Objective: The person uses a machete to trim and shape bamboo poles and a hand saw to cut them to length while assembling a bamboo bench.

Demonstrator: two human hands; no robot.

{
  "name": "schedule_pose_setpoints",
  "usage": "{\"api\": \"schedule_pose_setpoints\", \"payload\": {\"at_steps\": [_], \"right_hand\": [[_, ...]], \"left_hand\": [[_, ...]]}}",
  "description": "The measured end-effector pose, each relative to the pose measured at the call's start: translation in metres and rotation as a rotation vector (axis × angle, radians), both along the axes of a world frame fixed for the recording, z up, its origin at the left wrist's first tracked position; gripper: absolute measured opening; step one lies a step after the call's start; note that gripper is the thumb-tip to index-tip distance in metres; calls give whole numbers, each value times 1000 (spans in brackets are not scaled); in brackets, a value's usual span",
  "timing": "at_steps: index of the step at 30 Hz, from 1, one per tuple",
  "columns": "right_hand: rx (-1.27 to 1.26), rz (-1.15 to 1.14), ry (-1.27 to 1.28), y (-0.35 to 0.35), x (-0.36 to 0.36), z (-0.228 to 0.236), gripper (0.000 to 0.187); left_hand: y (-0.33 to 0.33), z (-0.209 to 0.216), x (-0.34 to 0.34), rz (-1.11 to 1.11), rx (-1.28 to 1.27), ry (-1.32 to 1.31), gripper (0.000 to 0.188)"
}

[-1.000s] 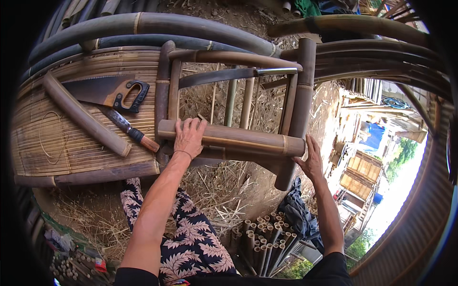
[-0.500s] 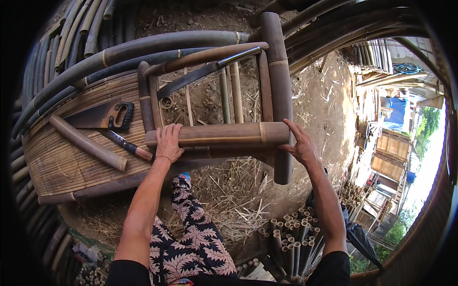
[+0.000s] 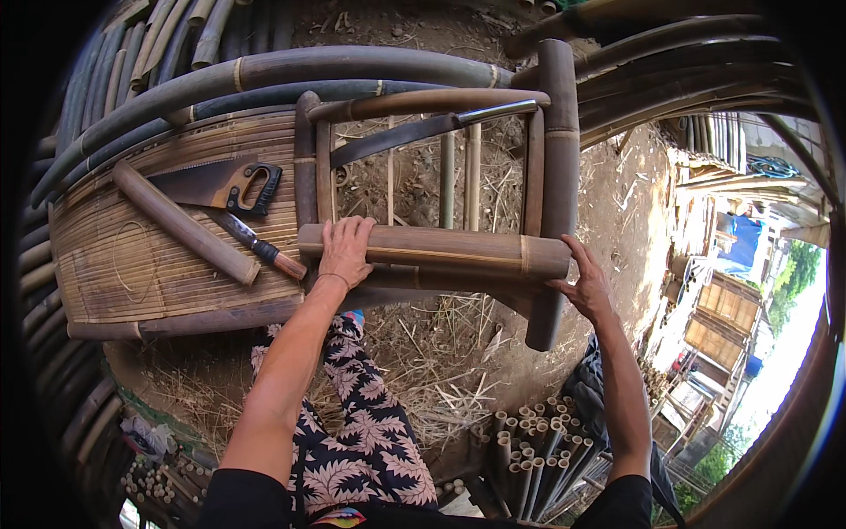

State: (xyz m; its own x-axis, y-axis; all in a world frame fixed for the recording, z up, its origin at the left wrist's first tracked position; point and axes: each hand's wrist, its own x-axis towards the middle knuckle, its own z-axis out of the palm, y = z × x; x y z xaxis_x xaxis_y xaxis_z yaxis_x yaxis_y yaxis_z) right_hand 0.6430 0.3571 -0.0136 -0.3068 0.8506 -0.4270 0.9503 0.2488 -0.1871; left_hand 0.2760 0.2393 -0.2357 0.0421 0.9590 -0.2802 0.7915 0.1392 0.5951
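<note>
A thick brown bamboo length (image 3: 449, 249) lies across the near side of an open bamboo frame (image 3: 557, 159). My left hand (image 3: 345, 253) wraps over its left end, fingers closed on top. At the other end, my right hand (image 3: 589, 284) grips it between thumb and fingers, beside the frame's stout right post. A long machete-like blade (image 3: 397, 139) with a shiny metal handle rests along the frame's far rail. Left of the frame, a slatted bamboo seat (image 3: 97, 273) carries a handsaw (image 3: 216, 182), a wooden-handled knife (image 3: 256, 245) and a loose bamboo piece (image 3: 183, 220).
Curved dark bamboo poles (image 3: 291, 66) run along the seat's far side. More poles (image 3: 696, 62) arch at the upper right. Bundled cut bamboo (image 3: 538, 450) stands near my right arm. Shavings (image 3: 441, 388) litter the dirt floor. A blue tarp (image 3: 742, 242) hangs at the far right.
The view has shifted, so the frame and bench appear farther right. Both hands keep their places at the ends of the bamboo length, which looks unmoved on the frame.
</note>
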Motion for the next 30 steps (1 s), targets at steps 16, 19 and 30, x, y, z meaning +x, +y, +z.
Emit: {"api": "schedule_pose_setpoints", "payload": {"at_steps": [16,19,30], "right_hand": [[48,524,-453,-17,-121,-70,92],[53,498,-466,-18,-133,-67,87],[139,507,-490,-34,-131,-72,82]], "left_hand": [[-9,-26,8,148,120,-24,46],[-7,-26,7,164,112,-9,45],[-33,-13,-20,215,36,-126,90]]}}
